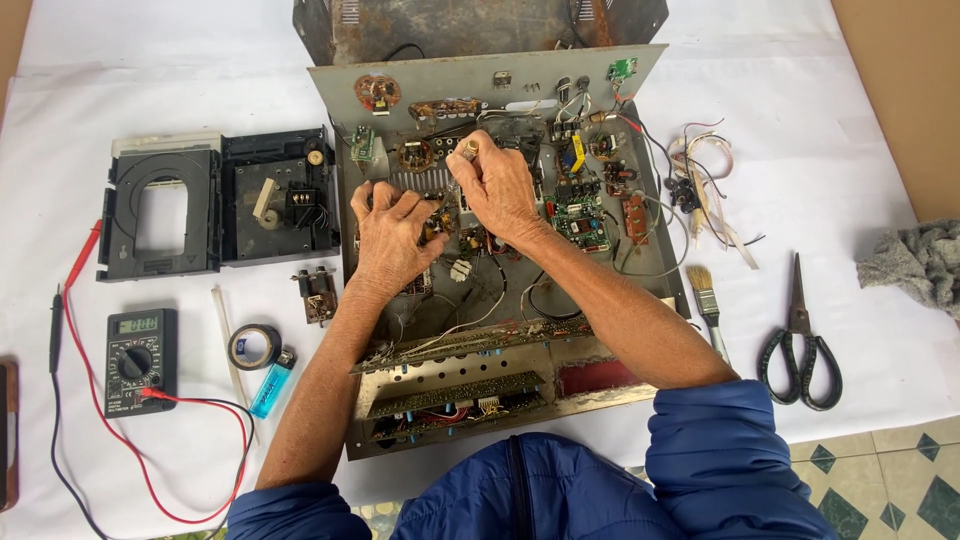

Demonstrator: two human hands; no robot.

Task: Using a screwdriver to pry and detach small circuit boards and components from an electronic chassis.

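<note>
Chassis (640, 250) lies w/ its cover off and guts exposed, approx centre of the sheet. Left hand (392, 235) curled narrow over parts at 9 o'clock inside; right hand (497, 185) pinches a small brass-coloured piece (468, 148) at 12. Boards mostly in place, so work looks mid-way.

White sheet (820, 100) carries chassis (500, 250), multimeter (141, 347), scissors (800, 345), brush (708, 300).
</note>
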